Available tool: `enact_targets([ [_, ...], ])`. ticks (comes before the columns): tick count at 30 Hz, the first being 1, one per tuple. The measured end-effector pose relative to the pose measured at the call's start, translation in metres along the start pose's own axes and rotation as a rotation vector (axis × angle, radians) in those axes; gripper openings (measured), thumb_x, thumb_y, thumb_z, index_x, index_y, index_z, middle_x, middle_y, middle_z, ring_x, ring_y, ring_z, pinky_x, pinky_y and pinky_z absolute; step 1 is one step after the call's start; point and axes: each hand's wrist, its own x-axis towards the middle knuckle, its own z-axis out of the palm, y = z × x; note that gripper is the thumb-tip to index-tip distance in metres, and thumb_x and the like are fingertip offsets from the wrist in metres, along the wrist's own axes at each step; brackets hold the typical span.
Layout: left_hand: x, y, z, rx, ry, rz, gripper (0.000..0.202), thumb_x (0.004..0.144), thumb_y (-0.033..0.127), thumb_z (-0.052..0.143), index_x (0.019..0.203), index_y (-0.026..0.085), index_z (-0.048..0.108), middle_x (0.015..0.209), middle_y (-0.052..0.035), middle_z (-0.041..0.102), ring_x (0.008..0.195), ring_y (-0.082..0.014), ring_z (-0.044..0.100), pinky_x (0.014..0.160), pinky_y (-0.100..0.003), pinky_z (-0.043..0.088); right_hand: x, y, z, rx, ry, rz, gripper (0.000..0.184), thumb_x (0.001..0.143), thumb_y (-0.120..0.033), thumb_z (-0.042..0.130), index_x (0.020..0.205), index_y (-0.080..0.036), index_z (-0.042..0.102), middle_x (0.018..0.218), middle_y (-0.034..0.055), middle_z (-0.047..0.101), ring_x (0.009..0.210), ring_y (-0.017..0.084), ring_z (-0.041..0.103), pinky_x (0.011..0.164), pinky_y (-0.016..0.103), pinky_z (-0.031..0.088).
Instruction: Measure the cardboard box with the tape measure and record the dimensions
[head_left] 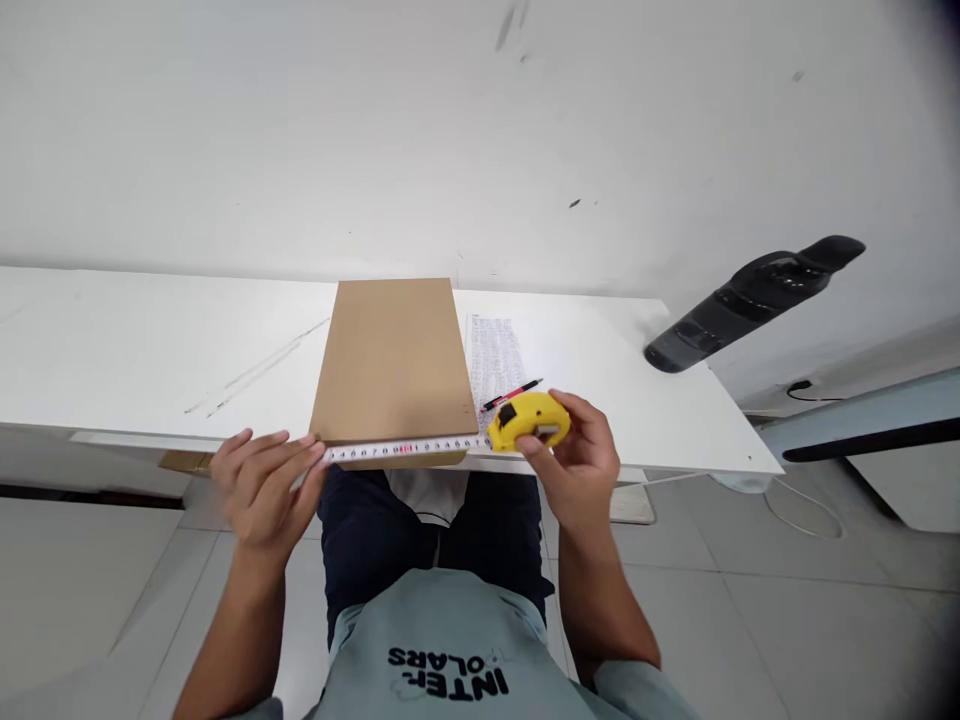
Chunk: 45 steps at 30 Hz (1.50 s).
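A flat brown cardboard box (pixel 396 360) lies on the white table near its front edge. Along the box's near edge runs the white blade of a tape measure, stretched between both hands. My left hand (pixel 271 490) pinches the blade's end at the box's near left corner, its other fingers reaching to the left. In my right hand (pixel 581 460) is the yellow case of the tape measure (pixel 531 420), just past the box's near right corner. Beside the case, a red and black pen (pixel 512 394) lies on a printed sheet of paper (pixel 495 350), partly covered by the box.
A black bottle-like object (pixel 742 305) stands at the table's right end. Pencil-like marks cross the white table (pixel 150 345) left of the box. The wall rises directly behind the table. A cable (pixel 814 530) trails on the floor at right.
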Motion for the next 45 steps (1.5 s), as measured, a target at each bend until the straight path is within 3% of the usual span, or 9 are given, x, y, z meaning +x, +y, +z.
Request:
enact_targets([
  [4, 0.005, 0.057, -0.011, -0.264, -0.093, 0.087, 0.023, 0.078, 0.006, 0.082, 0.087, 0.024, 0.07, 0.084, 0.0039, 0.073, 0.084, -0.0136, 0.065, 0.117, -0.043, 0.046, -0.041, -0.017, -0.011, 0.245, -0.168, 0.188, 0.047, 0.077, -0.038, 0.089, 0.116, -0.033, 0.064, 0.098, 0.0015, 0.068, 0.077, 0.017, 0.067, 0.063, 0.027, 0.057],
  [8, -0.003, 0.109, 0.019, -0.558, -0.185, 0.107, 0.019, 0.086, 0.022, 0.081, 0.102, 0.023, 0.072, 0.085, 0.004, 0.074, 0.089, -0.0124, 0.067, 0.118, -0.037, 0.044, -0.076, -0.005, -0.011, 0.457, -0.325, 0.496, 0.048, 0.075, -0.043, 0.09, 0.113, -0.032, 0.063, 0.094, -0.0006, 0.067, 0.073, 0.013, 0.064, 0.063, 0.022, 0.054],
  [11, -0.021, 0.126, 0.06, -0.674, -0.148, 0.006, 0.064, 0.078, 0.054, 0.084, 0.128, 0.021, 0.063, 0.101, -0.0042, 0.074, 0.1, -0.0192, 0.069, 0.11, -0.041, 0.051, -0.094, 0.017, -0.009, 0.525, -0.259, 0.63, 0.053, 0.071, -0.047, 0.092, 0.11, -0.031, 0.059, 0.092, -0.0023, 0.065, 0.071, 0.011, 0.06, 0.064, 0.021, 0.053],
  [15, -0.048, 0.137, 0.096, -0.95, -0.453, -0.247, 0.102, 0.07, 0.071, 0.081, 0.151, 0.021, 0.043, 0.134, -0.0175, 0.066, 0.122, -0.0284, 0.066, 0.102, -0.044, 0.056, -0.108, 0.039, -0.011, 0.522, -0.273, 0.634, 0.054, 0.074, -0.059, 0.086, 0.11, -0.032, 0.056, 0.089, -0.0027, 0.064, 0.067, 0.012, 0.059, 0.062, 0.024, 0.052],
  [21, -0.063, 0.145, 0.103, -1.154, -0.509, -0.409, 0.089, 0.071, 0.073, 0.079, 0.139, 0.025, 0.048, 0.133, -0.0172, 0.065, 0.125, -0.0299, 0.065, 0.103, -0.048, 0.057, -0.033, 0.047, -0.052, -0.231, -0.545, -0.078, 0.041, 0.106, -0.052, 0.041, 0.104, -0.025, 0.071, 0.098, 0.0107, 0.073, 0.094, 0.026, 0.068, 0.085, 0.042, 0.054],
  [26, -0.053, 0.142, 0.133, -0.824, -0.57, -0.039, 0.081, 0.077, 0.056, 0.084, 0.138, 0.018, 0.046, 0.148, -0.0245, 0.056, 0.143, -0.0345, 0.052, 0.113, -0.054, 0.049, 0.091, 0.078, -0.069, -1.294, -0.718, -0.058, 0.048, 0.105, -0.018, 0.033, 0.146, -0.01, 0.055, 0.11, 0.0221, 0.073, 0.093, 0.031, 0.068, 0.077, 0.04, 0.048],
  [32, -0.064, 0.152, 0.178, -0.47, -0.584, 0.078, 0.07, 0.084, 0.06, 0.076, 0.13, 0.012, 0.052, 0.153, -0.027, 0.051, 0.153, -0.0389, 0.038, 0.126, -0.068, 0.021, 0.125, 0.095, -0.064, -1.183, -0.844, -0.1, 0.032, 0.099, -0.014, 0.049, 0.125, -0.012, 0.067, 0.1, 0.0156, 0.077, 0.085, 0.025, 0.068, 0.074, 0.033, 0.045],
  [38, -0.076, 0.151, 0.185, -0.424, -0.623, 0.055, 0.061, 0.088, 0.053, 0.073, 0.13, 0.012, 0.054, 0.153, -0.0242, 0.053, 0.151, -0.0335, 0.042, 0.122, -0.054, 0.035, 0.089, 0.091, -0.074, -0.66, -0.724, 0.081, 0.041, 0.103, -0.051, 0.045, 0.091, -0.02, 0.07, 0.082, 0.0047, 0.074, 0.076, 0.019, 0.069, 0.071, 0.029, 0.051],
  [45, -0.072, 0.152, 0.182, -0.392, -0.664, 0.08, 0.055, 0.092, 0.053, 0.068, 0.127, 0.012, 0.056, 0.154, -0.0229, 0.052, 0.15, -0.0326, 0.042, 0.121, -0.05, 0.035, 0.07, 0.104, -0.068, -0.541, -0.532, 0.251, 0.042, 0.098, -0.052, 0.046, 0.075, -0.022, 0.062, 0.061, -0.0007, 0.062, 0.061, 0.017, 0.058, 0.06, 0.03, 0.045],
])
